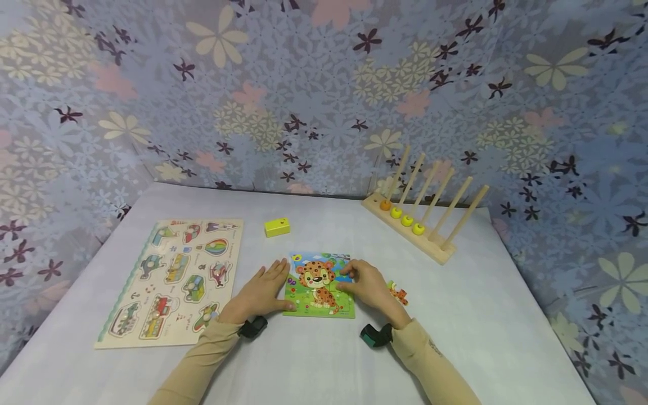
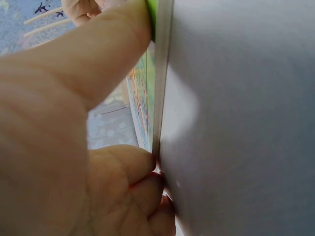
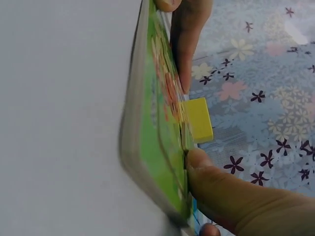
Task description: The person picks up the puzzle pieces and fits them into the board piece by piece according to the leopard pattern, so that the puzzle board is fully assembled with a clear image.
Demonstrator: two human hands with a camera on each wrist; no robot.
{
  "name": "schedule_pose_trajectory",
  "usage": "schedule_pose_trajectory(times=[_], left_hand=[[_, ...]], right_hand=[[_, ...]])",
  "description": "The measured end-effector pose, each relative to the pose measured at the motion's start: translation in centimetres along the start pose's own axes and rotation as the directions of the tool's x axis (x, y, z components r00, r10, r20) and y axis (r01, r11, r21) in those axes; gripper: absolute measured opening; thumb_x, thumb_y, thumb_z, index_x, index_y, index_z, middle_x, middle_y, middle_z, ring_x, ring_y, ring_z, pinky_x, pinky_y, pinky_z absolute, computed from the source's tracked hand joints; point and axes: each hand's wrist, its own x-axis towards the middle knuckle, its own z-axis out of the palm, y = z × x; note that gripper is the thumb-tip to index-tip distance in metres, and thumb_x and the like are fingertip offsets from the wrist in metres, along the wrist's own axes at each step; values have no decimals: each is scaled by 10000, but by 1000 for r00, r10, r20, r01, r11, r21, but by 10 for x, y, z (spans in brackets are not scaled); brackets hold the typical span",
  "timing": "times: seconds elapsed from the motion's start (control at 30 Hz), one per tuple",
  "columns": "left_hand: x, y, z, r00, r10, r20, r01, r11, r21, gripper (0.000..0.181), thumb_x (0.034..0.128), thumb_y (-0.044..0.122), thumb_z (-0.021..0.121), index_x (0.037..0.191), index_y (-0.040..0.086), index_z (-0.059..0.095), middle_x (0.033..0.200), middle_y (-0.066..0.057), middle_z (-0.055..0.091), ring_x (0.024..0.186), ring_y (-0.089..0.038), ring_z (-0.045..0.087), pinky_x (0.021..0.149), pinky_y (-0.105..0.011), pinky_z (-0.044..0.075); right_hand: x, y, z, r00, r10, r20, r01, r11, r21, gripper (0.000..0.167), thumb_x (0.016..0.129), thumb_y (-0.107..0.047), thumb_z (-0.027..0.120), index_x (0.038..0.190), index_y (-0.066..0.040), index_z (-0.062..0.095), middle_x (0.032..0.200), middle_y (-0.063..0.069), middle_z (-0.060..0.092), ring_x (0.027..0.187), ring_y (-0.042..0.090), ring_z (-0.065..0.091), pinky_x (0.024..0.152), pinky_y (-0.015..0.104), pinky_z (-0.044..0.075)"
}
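Note:
A square jigsaw puzzle with a spotted leopard cub on green and blue lies flat on the table. My left hand rests at its left side, thumb on the lower left edge and fingers along the side; the left wrist view shows the thumb on the rim. At the right side, my right hand pinches a puzzle piece between thumb and curled fingers, in the picture's surface. In the right wrist view the thumb touches a slightly raised piece edge. Loose orange spotted pieces lie beside the right wrist.
A wooden peg board with vehicle pieces lies to the left. Behind the puzzle is a yellow block. A wooden rack with upright rods and several small beads stands at the back right. Flowered cloth hangs behind the table.

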Motion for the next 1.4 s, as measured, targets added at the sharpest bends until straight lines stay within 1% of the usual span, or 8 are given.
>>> schedule_pose_trajectory(times=[0.23, 0.43, 0.73, 0.93, 1.1, 1.17, 1.3, 1.4], left_hand=[[1, 1, 2, 1000, 0, 3, 0, 1000, -1, 973, 838, 479, 696, 1502, -64, 236, 1595, -215, 199, 1493, -365, 176, 1216, -544, 168], [1, -1, 1, 1000, -2, -3, 2, 1000, 13, 974, 838, 486, 692, 1503, -61, 237, 1595, -215, 200, 1492, -367, 179, 1215, -545, 171], [0, -2, 0, 1000, -7, 6, 7, 1000, 2, 969, 842, 481, 692, 1504, -60, 236, 1597, -214, 197, 1493, -368, 172, 1216, -545, 168], [1, -2, 1, 1000, 7, -4, -7, 1000, 0, 968, 842, 475, 694, 1504, -61, 234, 1595, -217, 199, 1492, -371, 174, 1216, -546, 168], [2, -2, -3, 1000, 6, -7, -6, 1000, 4, 970, 843, 474, 693, 1503, -64, 229, 1595, -218, 192, 1492, -371, 171, 1218, -542, 157], [1, -1, -3, 1000, 6, -7, -6, 1000, 1, 964, 846, 469, 692, 1502, -66, 231, 1595, -219, 191, 1492, -372, 171, 1218, -543, 157], [0, 1, -4, 1000, 3, 0, -3, 1000, -14, 953, 849, 457, 694, 1498, -71, 238, 1594, -224, 191, 1490, -378, 171, 1216, -548, 159], [-1, 3, -4, 1000, 3, 3, -3, 1000, -14, 952, 848, 459, 694, 1496, -73, 244, 1593, -226, 194, 1489, -380, 174, 1215, -549, 161]], right_hand=[[-3, -1, -3, 999, 16, 29, -16, 1000, 16, 204, 803, -228, 795, 936, -148, 663, 928, 10, 612, 823, 133, 507, 734, 289, 414], [-3, -2, 1, 1000, 16, -13, -16, 1000, -9, 166, 809, -249, 786, 809, -174, 638, 818, -6, 564, 729, 129, 461, 665, 261, 368], [1, -9, 10, 997, 66, -30, -69, 991, -117, 349, 788, -457, 770, 733, -173, 575, 767, 0, 529, 615, 131, 440, 513, 241, 340], [1, -13, 7, 992, 115, -42, -120, 985, -122, 376, 775, -464, 779, 712, -162, 564, 777, 9, 539, 611, 139, 449, 487, 248, 335], [3, -12, 6, 994, 92, -55, -99, 986, -136, 397, 787, -481, 761, 675, -162, 552, 747, 3, 531, 588, 131, 442, 469, 240, 332], [4, -8, 4, 997, 74, -31, -77, 991, -108, 368, 809, -457, 749, 684, -163, 565, 740, 0, 525, 605, 130, 440, 503, 239, 337], [4, -2, -1, 997, 79, 24, -79, 997, 9, 250, 860, -345, 727, 737, -173, 593, 732, -25, 538, 652, 123, 450, 600, 244, 346], [1, -4, -3, 995, 90, 33, -92, 995, 47, 199, 866, -300, 725, 770, -174, 605, 704, -34, 526, 615, 122, 426, 583, 244, 331]])
